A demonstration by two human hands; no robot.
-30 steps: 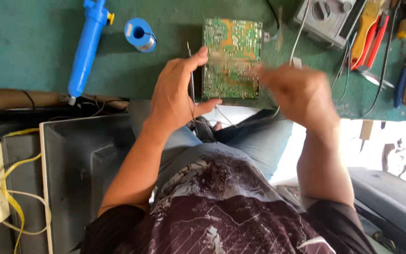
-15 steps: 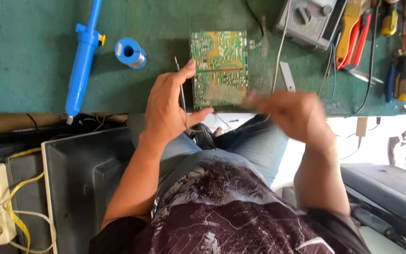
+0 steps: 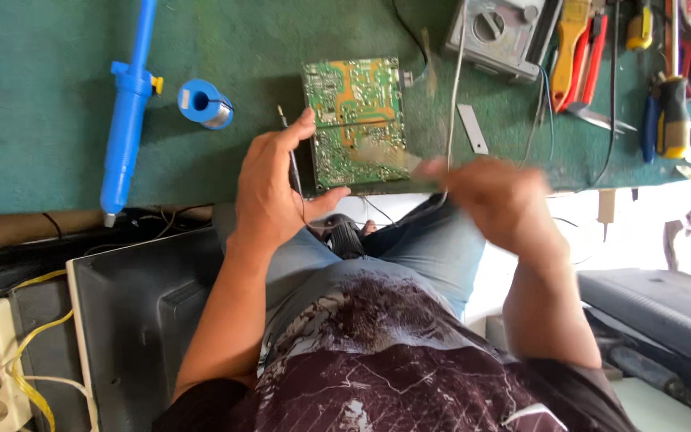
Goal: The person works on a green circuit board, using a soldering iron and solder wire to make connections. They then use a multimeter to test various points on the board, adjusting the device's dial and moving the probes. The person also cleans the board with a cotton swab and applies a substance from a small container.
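2 hands at the bench edge, and the risk sits right between them. Nearest the camera, the left hand closes around a thin probe, thumb hooked on the near-left corner of the board, which lies solder side up on the green mat at the table's near edge. That thumb looks like the only thing steadying the board; if it slips, my read is the board slides off the edge into the lap, or the probe tip skates across the solder joints and bridges 2 of them.

Over to the right hand: it's blurred with motion, fingers loosely curled, just off the board's near-right corner. A pale smear runs from its fingertips onto the board, maybe a brush or cloth, but I cannot tell what it is, or whether the hand truly grips it. Fast strokes like that could shove the board sideways against the left thumb, or snag the wire running down past the board's right side.

Farther out, a blue solder spool sits left of the board and a blue desoldering pump lies beyond it, both well apart from the hands. At the far edge, a grey meter rests behind the board, with pliers and screwdrivers off to the right; a tug on that wire could drag the meter forward.
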